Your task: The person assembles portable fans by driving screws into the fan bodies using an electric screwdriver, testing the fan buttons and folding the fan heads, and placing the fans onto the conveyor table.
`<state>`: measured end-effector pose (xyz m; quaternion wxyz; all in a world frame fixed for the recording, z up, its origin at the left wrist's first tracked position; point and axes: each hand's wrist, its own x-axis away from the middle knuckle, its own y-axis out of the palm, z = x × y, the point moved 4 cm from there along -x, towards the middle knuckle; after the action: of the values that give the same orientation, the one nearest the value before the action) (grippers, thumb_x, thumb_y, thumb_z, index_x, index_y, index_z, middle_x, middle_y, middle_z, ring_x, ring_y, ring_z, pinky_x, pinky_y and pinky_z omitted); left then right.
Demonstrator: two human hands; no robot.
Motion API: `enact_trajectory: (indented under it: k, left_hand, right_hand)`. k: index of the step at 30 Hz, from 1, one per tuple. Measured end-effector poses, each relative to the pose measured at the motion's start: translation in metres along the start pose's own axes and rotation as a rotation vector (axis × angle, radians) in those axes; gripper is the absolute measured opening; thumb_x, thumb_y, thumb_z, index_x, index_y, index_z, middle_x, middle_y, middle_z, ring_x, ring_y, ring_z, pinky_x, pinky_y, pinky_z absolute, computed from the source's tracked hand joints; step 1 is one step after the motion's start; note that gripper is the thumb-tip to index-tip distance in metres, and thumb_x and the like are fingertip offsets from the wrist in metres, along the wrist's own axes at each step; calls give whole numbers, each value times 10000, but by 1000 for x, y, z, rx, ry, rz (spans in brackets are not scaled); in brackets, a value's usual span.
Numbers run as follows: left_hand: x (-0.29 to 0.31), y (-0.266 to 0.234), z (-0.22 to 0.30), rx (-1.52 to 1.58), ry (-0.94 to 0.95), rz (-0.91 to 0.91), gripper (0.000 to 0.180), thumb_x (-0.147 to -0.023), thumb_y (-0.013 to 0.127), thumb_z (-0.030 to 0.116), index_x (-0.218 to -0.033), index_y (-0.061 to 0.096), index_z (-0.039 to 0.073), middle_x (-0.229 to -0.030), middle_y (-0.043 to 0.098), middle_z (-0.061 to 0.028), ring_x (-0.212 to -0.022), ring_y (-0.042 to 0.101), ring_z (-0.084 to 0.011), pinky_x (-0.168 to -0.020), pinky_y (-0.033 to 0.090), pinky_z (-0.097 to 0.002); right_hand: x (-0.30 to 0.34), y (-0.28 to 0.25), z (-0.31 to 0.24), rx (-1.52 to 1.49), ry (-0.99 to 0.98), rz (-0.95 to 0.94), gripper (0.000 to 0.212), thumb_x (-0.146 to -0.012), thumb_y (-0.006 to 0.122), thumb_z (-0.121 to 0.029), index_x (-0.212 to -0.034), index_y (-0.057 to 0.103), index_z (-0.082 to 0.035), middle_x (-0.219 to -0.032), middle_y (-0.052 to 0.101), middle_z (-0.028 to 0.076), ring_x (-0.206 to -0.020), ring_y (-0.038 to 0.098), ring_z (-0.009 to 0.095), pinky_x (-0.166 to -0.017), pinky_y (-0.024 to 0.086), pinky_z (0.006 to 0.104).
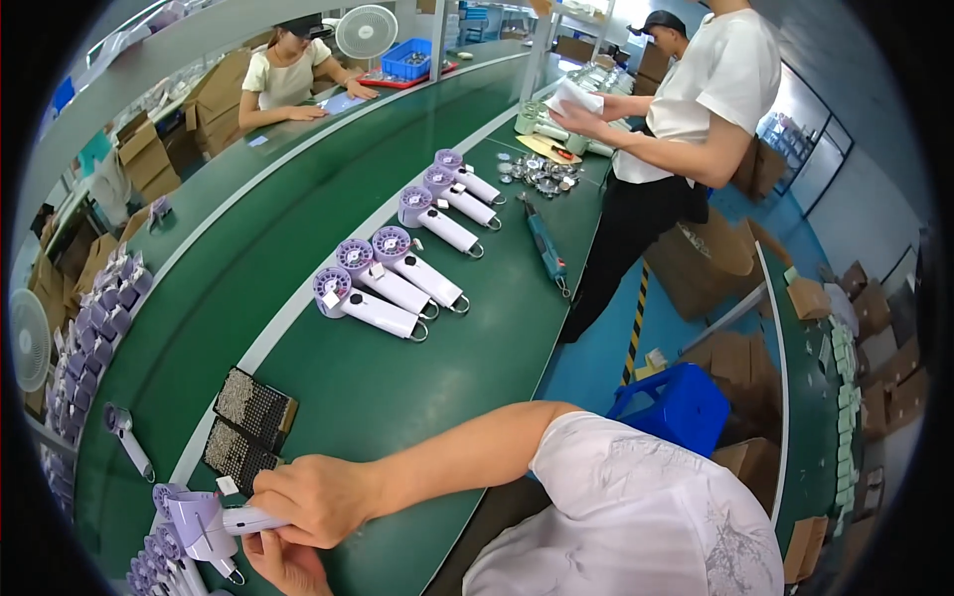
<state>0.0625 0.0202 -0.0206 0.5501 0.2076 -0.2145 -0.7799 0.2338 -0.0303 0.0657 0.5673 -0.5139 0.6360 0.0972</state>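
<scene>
At the lower left, my right hand (320, 499) is closed around the pale handle of a purple handheld fan (202, 521). My left hand (283, 564) is just below it, thumb and fingers against the underside of the same handle. The fan's round head points left, and a small white square piece (228, 485) shows beside it, near my right fingers. Part of the handle is covered by my hands. Just beyond my right hand lie two black gridded trays (260, 422) filled with tiny pale parts.
Several purple-and-white fans (383, 313) lie in a row along the green bench (397, 397). A teal electric screwdriver (544, 241) and metal discs (550, 176) are farther off. More fans (164, 556) crowd the lower left. A co-worker (686, 109) stands right; a blue stool (676, 405) is behind my arm.
</scene>
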Motion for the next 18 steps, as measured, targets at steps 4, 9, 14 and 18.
enact_trajectory:
  k: [4,9,14,18]
  left_hand:
    - [2,-2,6,-11,21,-3,480,-989,619,172,-1369,428,-50,-1294,586,-152,-1155,614,-248,-1009,499,-379]
    - [8,6,21,-88,23,102,554,-839,789,182,-1272,521,-36,-1220,631,-151,-1103,647,-278,-995,524,-441]
    - [-11,33,12,101,21,-104,523,-861,771,191,-1285,546,-15,-1259,608,-152,-1149,611,-285,-1016,491,-440]
    - [-4,21,21,44,13,-103,513,-833,796,117,-1271,558,-3,-1245,595,-162,-1127,608,-288,-989,504,-431]
  right_hand:
    - [-5,5,-3,5,-30,15,395,-772,722,-185,-1068,599,46,-958,557,156,-689,586,293,-560,501,384]
    - [-20,4,-6,-76,28,20,370,-740,733,-159,-1052,643,19,-870,589,131,-731,618,303,-575,525,386]
    - [-26,-16,3,-37,64,20,349,-748,760,-105,-1077,688,-14,-887,627,102,-699,651,242,-553,544,322]
    - [-24,-3,1,-105,108,-36,389,-704,784,-42,-1082,705,-1,-891,651,95,-687,660,207,-550,558,303]
